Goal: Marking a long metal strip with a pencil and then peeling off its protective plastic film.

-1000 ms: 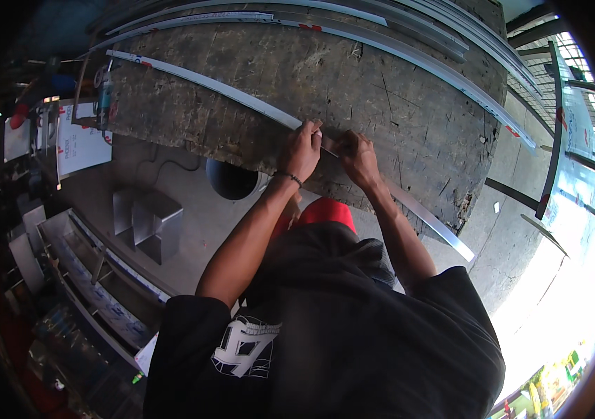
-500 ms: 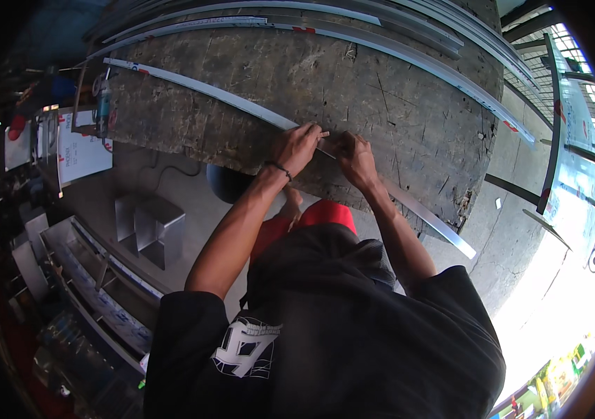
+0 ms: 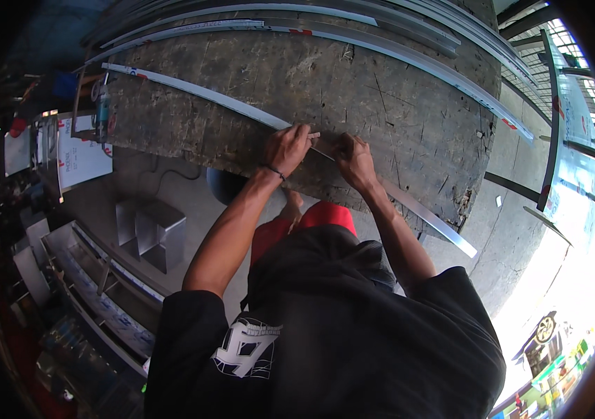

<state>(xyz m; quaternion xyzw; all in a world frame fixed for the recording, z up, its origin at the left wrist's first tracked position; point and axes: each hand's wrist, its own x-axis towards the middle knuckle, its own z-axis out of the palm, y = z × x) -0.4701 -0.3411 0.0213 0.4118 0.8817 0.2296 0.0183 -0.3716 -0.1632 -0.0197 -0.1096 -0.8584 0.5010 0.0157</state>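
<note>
A long, narrow metal strip [image 3: 430,220] lies aslant across the near side of the worn wooden table [image 3: 241,66]. Left of my hands its face is pale, like film; to the right it is bare and shiny, its end jutting past the table edge. My left hand [image 3: 287,149], with a dark band at the wrist, is closed over the strip. A small tan piece [image 3: 314,135] sticks out at its fingertips. My right hand [image 3: 355,160] is curled shut above the strip, a short way to the right; whatever its fingers pinch is hidden.
Several long metal profiles [image 3: 409,59] lie along the table's far side. A teal bottle-like object [image 3: 103,105] is at the left end. Bent sheet-metal boxes [image 3: 161,234] stand on the floor at left. A film-covered panel [image 3: 566,140] leans at right.
My left hand has slid slightly left along the strip, widening the gap between my hands. My right hand has hardly moved.
</note>
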